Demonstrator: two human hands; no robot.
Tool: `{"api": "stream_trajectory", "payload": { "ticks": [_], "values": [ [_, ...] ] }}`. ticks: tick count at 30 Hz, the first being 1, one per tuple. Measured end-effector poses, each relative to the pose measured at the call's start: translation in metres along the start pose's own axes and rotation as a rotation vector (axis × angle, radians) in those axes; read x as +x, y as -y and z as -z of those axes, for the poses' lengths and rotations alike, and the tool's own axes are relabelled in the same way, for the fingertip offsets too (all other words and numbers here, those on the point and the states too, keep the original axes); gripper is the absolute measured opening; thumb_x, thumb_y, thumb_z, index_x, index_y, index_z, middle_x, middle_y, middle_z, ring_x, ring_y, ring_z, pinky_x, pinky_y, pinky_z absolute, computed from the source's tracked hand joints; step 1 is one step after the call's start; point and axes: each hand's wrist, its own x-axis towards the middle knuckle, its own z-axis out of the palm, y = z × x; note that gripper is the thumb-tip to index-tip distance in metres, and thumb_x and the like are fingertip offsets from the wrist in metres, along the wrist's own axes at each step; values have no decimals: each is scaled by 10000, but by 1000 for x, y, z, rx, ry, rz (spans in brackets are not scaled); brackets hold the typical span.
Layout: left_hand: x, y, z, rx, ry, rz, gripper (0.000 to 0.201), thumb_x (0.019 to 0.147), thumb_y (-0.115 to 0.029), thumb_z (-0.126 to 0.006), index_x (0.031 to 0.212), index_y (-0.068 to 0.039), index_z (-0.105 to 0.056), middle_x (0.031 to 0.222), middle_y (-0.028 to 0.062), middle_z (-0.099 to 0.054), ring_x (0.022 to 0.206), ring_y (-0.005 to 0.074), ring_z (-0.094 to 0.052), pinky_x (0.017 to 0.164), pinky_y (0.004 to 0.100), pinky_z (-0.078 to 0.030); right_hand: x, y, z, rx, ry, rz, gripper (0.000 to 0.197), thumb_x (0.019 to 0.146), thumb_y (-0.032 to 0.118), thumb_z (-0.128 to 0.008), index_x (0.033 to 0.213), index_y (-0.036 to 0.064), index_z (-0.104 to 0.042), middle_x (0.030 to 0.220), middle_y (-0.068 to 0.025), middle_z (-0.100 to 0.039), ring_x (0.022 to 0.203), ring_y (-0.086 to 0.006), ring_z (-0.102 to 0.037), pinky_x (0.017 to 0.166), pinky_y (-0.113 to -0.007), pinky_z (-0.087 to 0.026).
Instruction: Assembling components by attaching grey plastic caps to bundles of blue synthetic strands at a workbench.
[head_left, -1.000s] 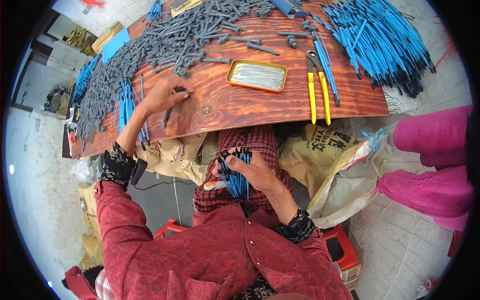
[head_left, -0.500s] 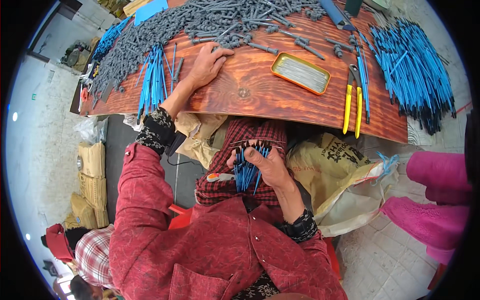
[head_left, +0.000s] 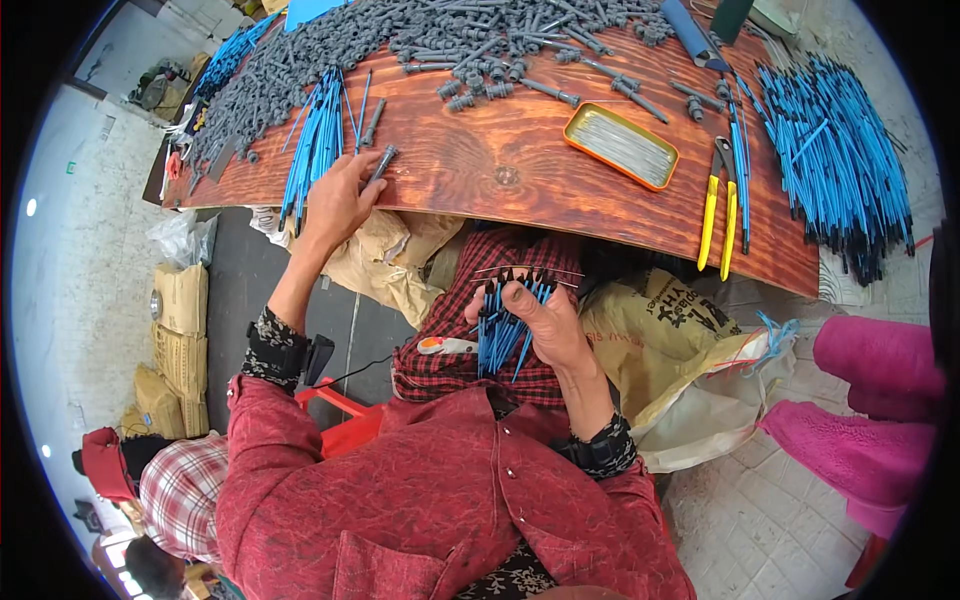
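Near the table's front edge my left hand (head_left: 336, 203) pinches a grey plastic bolt-shaped piece (head_left: 383, 163) at its fingertips. Over my lap, my right hand (head_left: 552, 325) is closed round a bundle of thin blue rods with black ends (head_left: 495, 335); the thumb lies across the top. Thin metal needles (head_left: 563, 281) stick out sideways by the black ends. Beside my left hand lie more blue rods (head_left: 318, 130) and another grey piece (head_left: 374, 122). A big heap of grey pieces (head_left: 330, 55) covers the table's far side.
On the wooden table (head_left: 450, 180) are a yellow-rimmed tin of needles (head_left: 622, 146) and yellow-handled pliers (head_left: 717, 215). A large stack of blue rods (head_left: 835, 160) lies at the right. An orange-and-white tool (head_left: 445, 345) rests on my lap. Sacks (head_left: 650, 310) stand below the table.
My left hand has drawn back from the edge of the grey heap, leftward and nearer, now with a grey piece at its fingertips. My right hand keeps its hold on the bundle.
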Motion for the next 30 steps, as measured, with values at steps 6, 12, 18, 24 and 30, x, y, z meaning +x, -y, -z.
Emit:
{"api": "stream_trajectory", "payload": {
  "ticks": [6,12,18,24,30],
  "values": [
    [34,11,-32,285,-101,95,365,870,-120,-655,1233,-150,-624,999,136,-632,825,369,-672,694,471,-546,-4,-4,-8,-36,7,22,462,945,440,-662,1044,-11,-648,946,-142,-722,884,-229,-715,800,-368,-586],
    [70,-22,-52,147,-343,186,487,852,-148,-676,1324,-152,-558,1266,245,-525,990,428,-635,779,506,-542,-10,-2,-7,-42,-6,20,465,942,438,-668,1052,-14,-651,947,-139,-723,884,-229,-715,808,-365,-583],
    [103,-52,-73,-56,-247,-39,369,837,-252,-728,1163,-86,-682,1093,148,-675,1045,354,-628,881,460,-507,-11,4,-7,-10,21,-23,458,940,425,-676,1060,-17,-653,951,-137,-724,882,-226,-716,801,-364,-582],
    [89,-50,-69,-291,-262,1,285,850,-203,-734,1095,-59,-707,1008,103,-696,885,255,-660,793,379,-523,-6,0,-3,-12,23,-28,437,940,416,-679,1039,-10,-659,930,-129,-720,887,-221,-712,807,-360,-577],
    [-11,-75,-35,-1464,416,334,361,912,-166,-711,1233,-18,-639,1019,31,-668,833,80,-591,745,235,-483,3,2,-8,-46,-28,-28,479,942,466,-664,995,-9,-682,892,-87,-712,828,-152,-684,760,-299,-549]
  ]
}}
